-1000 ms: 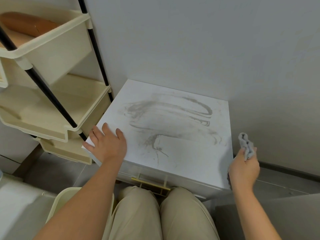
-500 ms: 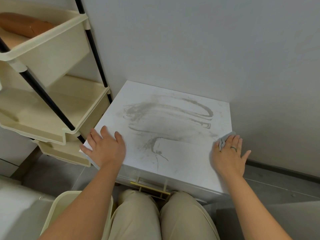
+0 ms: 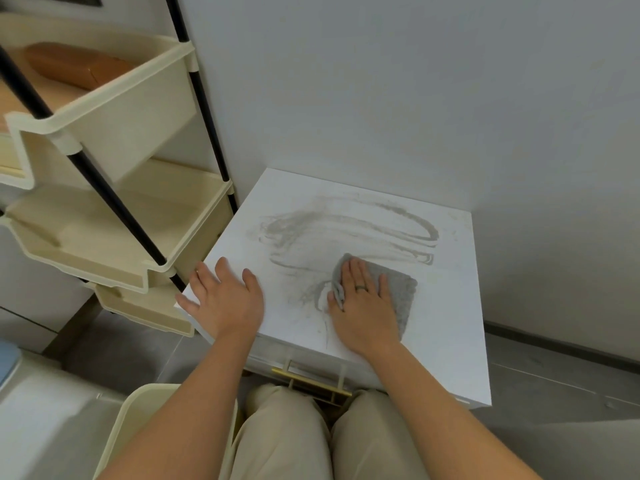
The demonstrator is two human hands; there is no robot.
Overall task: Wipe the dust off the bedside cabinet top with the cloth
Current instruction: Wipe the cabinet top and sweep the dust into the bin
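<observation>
Right hand flat on the cloth, mid-wipe on the bedside cabinet top.

The right hand (image 3: 363, 303) lies palm down with fingers spread on a grey cloth (image 3: 398, 292), pressing it against the white bedside cabinet top (image 3: 446, 323) just right of centre in the frame, so no pinch grip, just a flat press. A dark ring (image 3: 361, 287) sits on one finger. Grey dust smears (image 3: 346, 226) curve across the top above and left of the cloth. The left hand (image 3: 225, 299) rests open, fingers apart, on the cabinet's lower left corner, holding nothing. A gold drawer handle (image 3: 311, 381) shows below the front edge, above beige trousers (image 3: 329, 438). A cream tiered shelf rack (image 3: 104, 216) with black poles fills the upper left, with a brown pouch (image 3: 76, 65) in its top tray.
</observation>
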